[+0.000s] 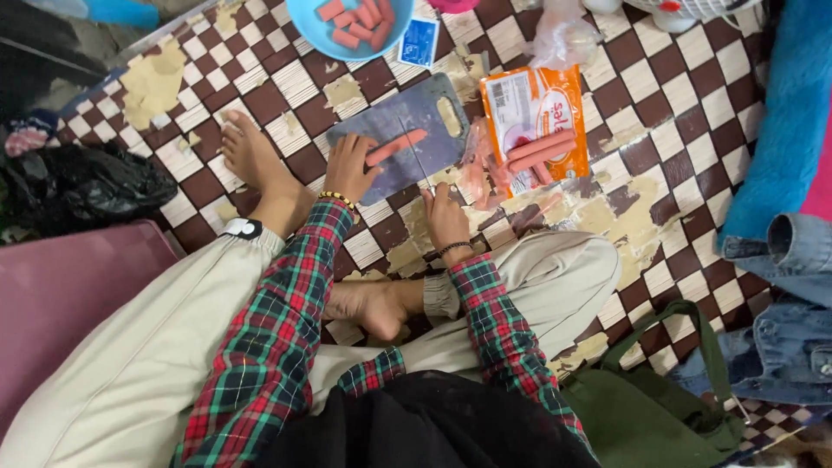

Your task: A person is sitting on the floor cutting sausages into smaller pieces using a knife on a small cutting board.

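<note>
A pink sausage point(397, 146) lies on a small grey cutting board point(433, 117) on the checkered floor. My left hand point(350, 167) presses on the sausage's near end. My right hand point(445, 214) grips a thin knife point(418, 156) whose blade lies across the sausage. To the right of the board an orange sausage packet point(530, 117) lies open with several sausages showing. A blue bowl point(351, 26) beyond the board holds several cut sausage pieces.
My bare feet point(256, 165) rest left of and below the board. A clear plastic bag point(563, 36) lies behind the packet. A black bag point(78, 184) sits far left, a green bag point(646, 407) and denim clothing point(784, 312) to the right.
</note>
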